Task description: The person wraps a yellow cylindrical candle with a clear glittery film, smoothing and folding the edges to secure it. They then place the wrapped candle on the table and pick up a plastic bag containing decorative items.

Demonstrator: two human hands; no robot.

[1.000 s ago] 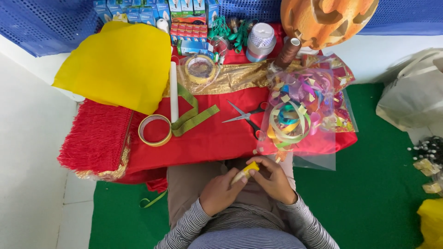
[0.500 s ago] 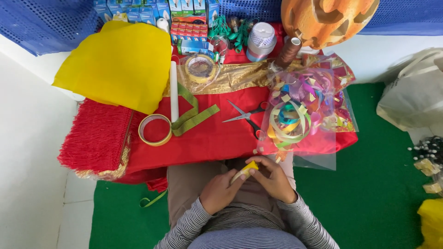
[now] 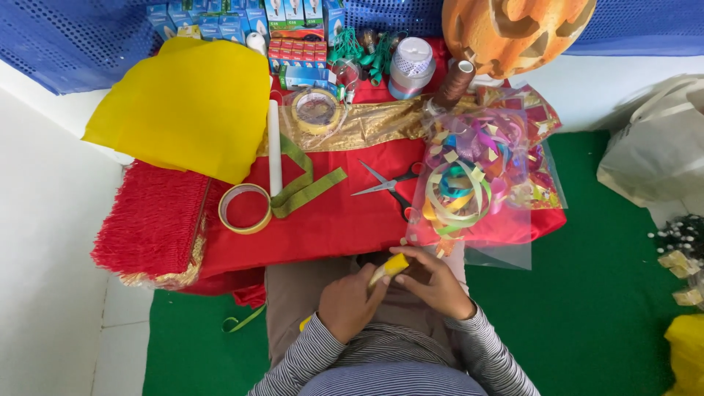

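Note:
My left hand (image 3: 350, 302) and my right hand (image 3: 434, 282) meet over my lap, both pinching a small yellow ribbon piece (image 3: 390, 266) between their fingertips. Just ahead lies the red cloth (image 3: 330, 220) spread on the floor. A clear plastic bag of coloured ribbon loops (image 3: 477, 180) rests on it close to my right hand. Scissors (image 3: 389, 185) with dark handles lie closed on the cloth beyond my hands.
A tape roll (image 3: 244, 208), a green ribbon strip (image 3: 304, 187) and a white stick (image 3: 274, 147) lie left of centre. Yellow cloth (image 3: 187, 106), red fringed fabric (image 3: 150, 220), gold fabric (image 3: 367, 125), small boxes (image 3: 293, 15) and an orange lantern (image 3: 517, 29) sit further out. Green mat (image 3: 609, 293).
My hands stay over my lap with the yellow ribbon piece; the fingers have shifted only slightly. Nothing else has moved.

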